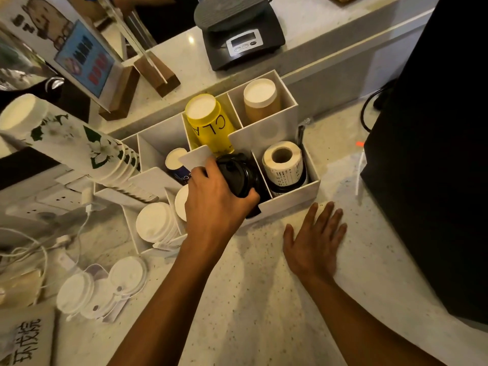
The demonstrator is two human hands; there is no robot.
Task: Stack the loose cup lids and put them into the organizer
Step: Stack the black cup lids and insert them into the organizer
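Where the pale speckled bench [264, 299] meets its left edge, loose white cup lids [103, 289] lie in a small cluster beside white cables [39, 249]. Above them, a stack of flower-printed paper cups [71, 143] lies on its side, pointing into the white organizer [290, 199]. Front left compartment: a stack of white lids [155, 223], on edge. Rear compartments, left to right: a small cup with a blue band [177, 165], a yellow cup stack [208, 122], a brown cup stack [261, 99]. Front middle compartment: a stack of black lids [240, 173], gripped by the left hand [214, 204], fingers curled round it, partly inside the compartment. Front right compartment: a roll of printed labels [284, 165]. Just in front of the organizer, the right hand [314, 239] rests flat on the bench, fingers spread, holding nothing. Raised ledge behind: a digital scale [237, 35]. Far right: a large black appliance [433, 154].
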